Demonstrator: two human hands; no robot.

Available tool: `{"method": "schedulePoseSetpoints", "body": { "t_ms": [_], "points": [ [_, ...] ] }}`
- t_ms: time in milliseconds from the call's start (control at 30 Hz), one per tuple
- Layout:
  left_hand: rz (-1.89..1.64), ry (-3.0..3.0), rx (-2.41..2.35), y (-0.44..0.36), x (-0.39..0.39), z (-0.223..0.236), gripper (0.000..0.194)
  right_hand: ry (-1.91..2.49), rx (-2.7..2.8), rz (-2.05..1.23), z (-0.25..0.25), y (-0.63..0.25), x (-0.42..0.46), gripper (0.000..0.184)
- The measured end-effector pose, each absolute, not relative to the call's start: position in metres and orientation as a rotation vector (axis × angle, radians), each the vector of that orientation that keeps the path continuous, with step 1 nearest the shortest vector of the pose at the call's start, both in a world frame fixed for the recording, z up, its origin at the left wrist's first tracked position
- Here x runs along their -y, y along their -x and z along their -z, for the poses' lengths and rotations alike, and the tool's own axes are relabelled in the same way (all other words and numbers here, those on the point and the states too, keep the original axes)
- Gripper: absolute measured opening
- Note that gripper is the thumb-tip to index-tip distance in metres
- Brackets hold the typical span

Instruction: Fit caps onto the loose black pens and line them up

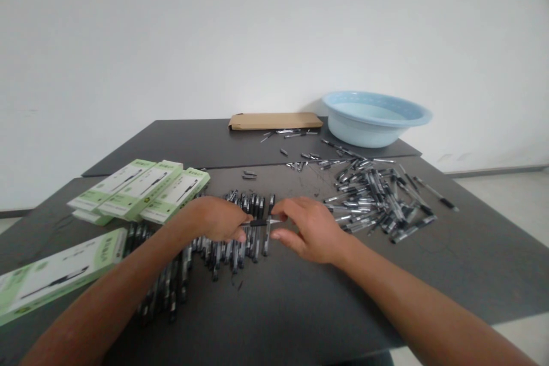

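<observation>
A gel pen (258,222) with a black grip lies crosswise between my hands. My left hand (221,218) pinches its left end between thumb and fingers. My right hand (306,229) is curled around its pointed right end, where the exact finger contact is partly hidden. Beneath them, a row of pens (235,254) lies side by side on the dark table (300,309), pointing away from me. One pen (266,237) at the row's right end passes just under the held pen. More pens (174,280) lie below my left forearm, partly covered by it.
Loose pens (377,194) form a heap on the right. Behind it stands a light blue basin (373,126), beside a flat cardboard piece (277,120). Green-and-white pen boxes (141,189) are stacked on the left, with another box (60,274) nearer me. Small black pieces (249,175) lie mid-table.
</observation>
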State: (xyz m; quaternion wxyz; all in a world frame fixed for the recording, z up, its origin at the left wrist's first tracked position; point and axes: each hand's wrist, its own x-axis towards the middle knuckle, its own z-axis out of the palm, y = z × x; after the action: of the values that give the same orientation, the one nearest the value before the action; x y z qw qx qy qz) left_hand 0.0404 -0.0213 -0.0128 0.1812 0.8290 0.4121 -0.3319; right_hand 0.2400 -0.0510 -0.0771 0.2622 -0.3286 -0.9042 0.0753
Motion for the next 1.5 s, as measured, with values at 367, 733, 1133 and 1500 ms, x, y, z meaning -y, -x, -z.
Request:
{"method": "schedulePoseSetpoints", "body": {
  "t_ms": [367, 733, 1133, 1500],
  "points": [
    [0.966, -2.369, -1.222, -0.044, 0.024, 0.01, 0.036, 0.857, 2.483, -0.019, 0.083, -0.234, 0.054, 0.019],
    [0.975, -2.355, -1.221, -0.045, 0.026, 0.009, 0.038, 0.901, 2.501, -0.093, 0.085, -0.232, 0.052, 0.023],
    [0.914, -2.378, -1.274, -0.032, 0.025, 0.005, 0.049, 1.373, 2.008, -0.123, 0.069, -0.271, 0.008, 0.029],
    [0.853, -2.407, -1.326, -0.027, 0.03, -0.003, 0.05, 2.199, 2.084, -0.24, 0.097, -0.276, -0.125, 0.039]
  ]
}}
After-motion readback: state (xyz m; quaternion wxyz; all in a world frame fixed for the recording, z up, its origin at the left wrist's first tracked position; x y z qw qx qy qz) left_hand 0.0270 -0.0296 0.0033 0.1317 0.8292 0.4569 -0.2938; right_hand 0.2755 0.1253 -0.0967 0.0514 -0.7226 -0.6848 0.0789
